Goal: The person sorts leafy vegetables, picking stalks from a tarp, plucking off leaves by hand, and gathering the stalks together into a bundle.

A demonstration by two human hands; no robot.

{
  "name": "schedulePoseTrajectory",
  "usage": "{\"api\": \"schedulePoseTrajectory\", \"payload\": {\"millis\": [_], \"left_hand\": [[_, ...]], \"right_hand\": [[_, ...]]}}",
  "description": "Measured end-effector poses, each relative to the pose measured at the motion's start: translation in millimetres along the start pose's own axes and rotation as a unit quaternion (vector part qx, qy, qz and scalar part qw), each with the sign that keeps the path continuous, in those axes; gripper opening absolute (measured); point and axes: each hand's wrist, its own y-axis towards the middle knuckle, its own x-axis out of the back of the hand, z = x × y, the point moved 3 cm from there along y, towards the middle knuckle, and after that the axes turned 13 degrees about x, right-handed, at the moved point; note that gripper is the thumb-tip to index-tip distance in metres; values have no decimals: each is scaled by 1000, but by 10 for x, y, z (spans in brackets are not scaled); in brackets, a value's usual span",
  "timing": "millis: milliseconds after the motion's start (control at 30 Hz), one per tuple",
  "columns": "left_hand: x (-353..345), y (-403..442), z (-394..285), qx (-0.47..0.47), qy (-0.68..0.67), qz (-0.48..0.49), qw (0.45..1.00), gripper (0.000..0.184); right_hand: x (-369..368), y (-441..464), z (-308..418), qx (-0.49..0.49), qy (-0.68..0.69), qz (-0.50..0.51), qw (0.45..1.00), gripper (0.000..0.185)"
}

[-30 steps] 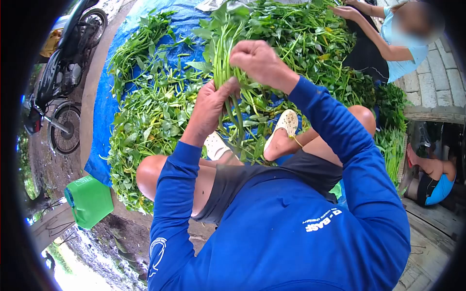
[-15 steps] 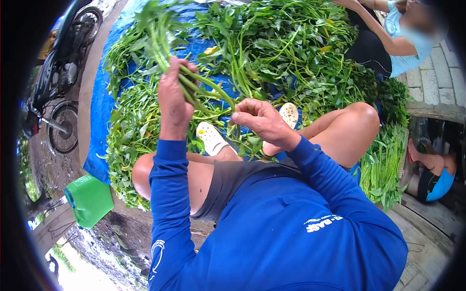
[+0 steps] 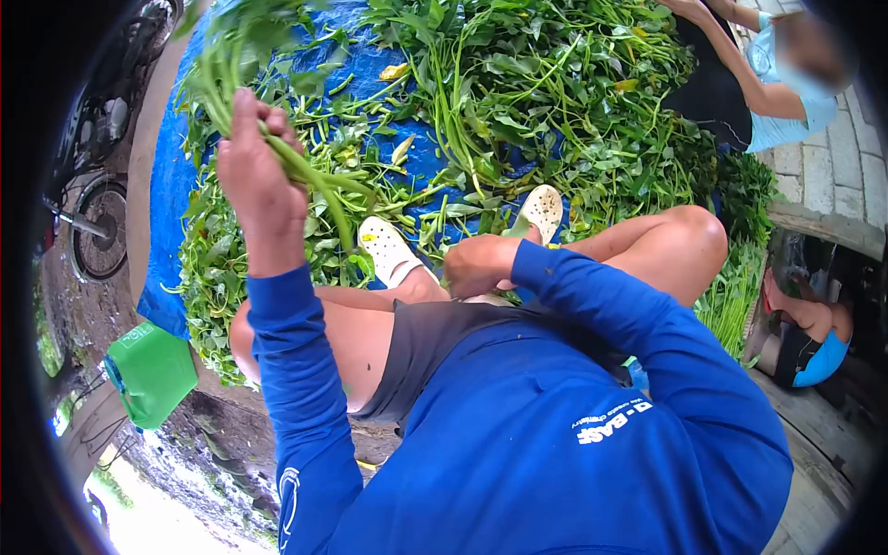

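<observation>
Left hand [image 3: 262, 176]: swings outward since the earlier frame, from above the near shoe toward the motorcycle [image 3: 88, 139] side; gripping, fingers wrapped around the stems
Bunch of green stems [image 3: 310, 171]: travels with the left hand, held raised over the outer part of the blue tarp [image 3: 365, 60]; leafy tops blurred, cut ends pointing back toward the shoes [image 3: 393, 250]
Right hand [image 3: 479, 264]: drawn back from the stem ends to just before the lap; fingers curled, view blurred, cannot tell whether anything is held
Reading of the change: bunch now appears to be in the left hand's control alone, the two hands well apart; judged as a break in two-handed handling
Loose greens [image 3: 573, 83]: spread over the tarp around the feet, some yellowed leaves among them
Sweatshirt [image 3: 555, 481]: white print "BASF", with a smaller line beside it, "We create chemistry"
Left sleeve emblem [image 3: 289, 504]: white, curved, partly turned away; wording not readable
Green container [image 3: 157, 375]: pale lettering near its upper edge, not legible
</observation>
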Motion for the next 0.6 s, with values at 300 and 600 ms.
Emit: {"api": "schedulePoseTrajectory", "payload": {"millis": [300,600], "left_hand": [[-111,-41,-134,13,-18,-36,999,27],[-114,-19,-169,17,-52,-20,998,28]], "right_hand": [[145,709,-2253,-347,39,-471,810,31],[192,458,-2445,-283,167,-420,846,34]]}}
